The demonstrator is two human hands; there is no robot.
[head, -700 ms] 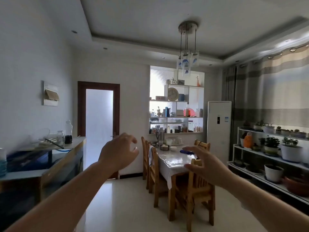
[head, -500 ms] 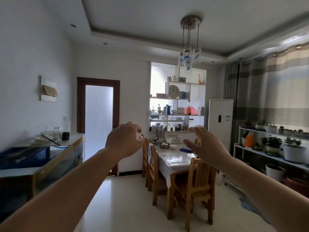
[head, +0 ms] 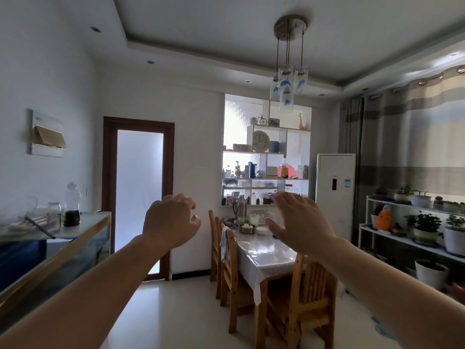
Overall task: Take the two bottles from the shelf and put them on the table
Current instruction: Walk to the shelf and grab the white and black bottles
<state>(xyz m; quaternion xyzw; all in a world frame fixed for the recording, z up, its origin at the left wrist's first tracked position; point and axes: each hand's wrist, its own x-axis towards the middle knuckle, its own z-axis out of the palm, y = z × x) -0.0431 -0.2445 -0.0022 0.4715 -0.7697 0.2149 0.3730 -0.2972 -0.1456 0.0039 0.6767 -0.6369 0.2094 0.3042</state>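
A white wall shelf [head: 266,152] stands at the far end of the room, crowded with small items. Among them are blue bottles [head: 250,169] and a clear bottle of amber liquid [head: 283,170] on its middle level; they are too small to tell apart further. Below it is the dining table [head: 264,250] with a glossy white cover. Both my arms are stretched forward at chest height, far short of the shelf. My left hand [head: 171,222] has its fingers loosely curled and holds nothing. My right hand [head: 298,220] is spread, palm forward, and holds nothing.
Wooden chairs [head: 302,298] line the table, which carries a thermos [head: 240,205], bowls and cups. A glass-topped counter [head: 63,238] with jars runs along the left wall. A white standing air conditioner [head: 336,190] and a plant rack [head: 415,230] are on the right. A doorway [head: 139,192] is left of the shelf.
Both hands have risen and the view has tilted up and come closer to the table. My right hand's fingers have spread wider.
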